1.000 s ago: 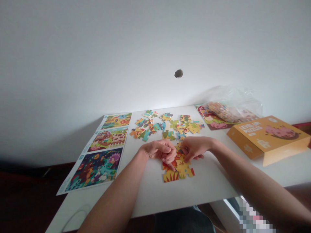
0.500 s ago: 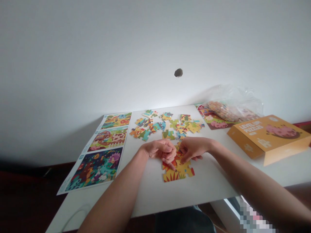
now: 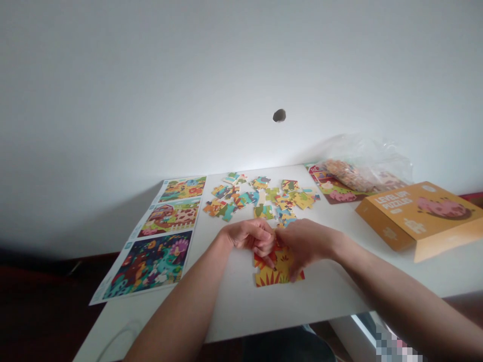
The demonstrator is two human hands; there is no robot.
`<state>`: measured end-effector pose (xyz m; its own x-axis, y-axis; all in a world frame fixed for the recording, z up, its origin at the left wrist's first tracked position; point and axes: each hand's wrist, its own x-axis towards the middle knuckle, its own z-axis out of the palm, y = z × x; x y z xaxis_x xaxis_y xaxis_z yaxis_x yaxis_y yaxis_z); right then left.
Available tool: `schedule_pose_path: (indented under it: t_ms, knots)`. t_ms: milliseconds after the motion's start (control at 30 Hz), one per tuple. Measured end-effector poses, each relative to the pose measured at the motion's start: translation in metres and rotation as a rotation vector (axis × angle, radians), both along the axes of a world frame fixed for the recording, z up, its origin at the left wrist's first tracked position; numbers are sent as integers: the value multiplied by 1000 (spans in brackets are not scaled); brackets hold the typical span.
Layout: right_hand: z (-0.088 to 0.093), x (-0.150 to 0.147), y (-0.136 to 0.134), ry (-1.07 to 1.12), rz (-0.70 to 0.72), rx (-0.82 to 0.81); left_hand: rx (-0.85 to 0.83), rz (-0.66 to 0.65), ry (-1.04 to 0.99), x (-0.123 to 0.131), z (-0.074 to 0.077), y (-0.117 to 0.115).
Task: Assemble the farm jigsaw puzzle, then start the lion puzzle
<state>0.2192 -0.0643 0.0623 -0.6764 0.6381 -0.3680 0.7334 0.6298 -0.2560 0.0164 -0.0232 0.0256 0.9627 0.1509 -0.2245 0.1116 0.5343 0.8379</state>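
Note:
A joined block of yellow and red jigsaw puzzle pieces (image 3: 267, 278) lies flat on the white table under both my hands. My left hand (image 3: 253, 236) is closed over the block's upper left part, its fingers curled and one fingertip down on the pieces. On the right side, my right hand (image 3: 308, 245) grips the block, thumb down near the lower right edge. Its other fingers are mostly hidden behind the hand. The two hands meet near the top of the block. Loose jigsaw pieces (image 3: 247, 199) in several colours lie just beyond my hands.
To the left, a picture sheet (image 3: 168, 216) with three scenes overhangs the table edge. At right stand an orange puzzle box (image 3: 418, 211) and, behind it, a clear bag (image 3: 377, 156) of pieces on a farm picture (image 3: 341, 196). A wall (image 3: 226, 90) rises behind the table.
My right hand has turned and its thumb has come down to the block's lower right edge. My left hand stays almost where it was. The view has shifted slightly.

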Motion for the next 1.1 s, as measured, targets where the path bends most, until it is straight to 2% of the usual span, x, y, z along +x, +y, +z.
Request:
schedule_pose_path:
  t_ms: [167,267,333,367,500,567,633,700,800,967,1100]
  knots:
    - [3,1,7,178,61,-78,50,37,10,-4,0,2]
    - [7,12,16,329,50,-305,63,160,-50,-7,-1,4]
    - [5,24,28,466,-17,-429,71,260,-100,-7,0,6]
    - [1,31,36,545,-105,-415,76,310,-123,-6,0,7]
    - [-28,52,70,798,-608,-83,104,424,-163,0,-1,9]
    - [-43,56,81,803,-739,-11,128,399,-123,1,-3,9]
    - [-52,54,86,757,-792,87,147,366,-74,2,-5,10]
    - [-54,51,84,665,-752,231,154,356,-53,2,-6,10]
    - [-49,46,74,522,-586,383,155,355,-37,1,-7,9]
    - [-44,43,62,363,-474,362,138,320,-21,1,-5,8]
    - [-47,45,66,347,-467,335,146,296,-6,1,-3,7]
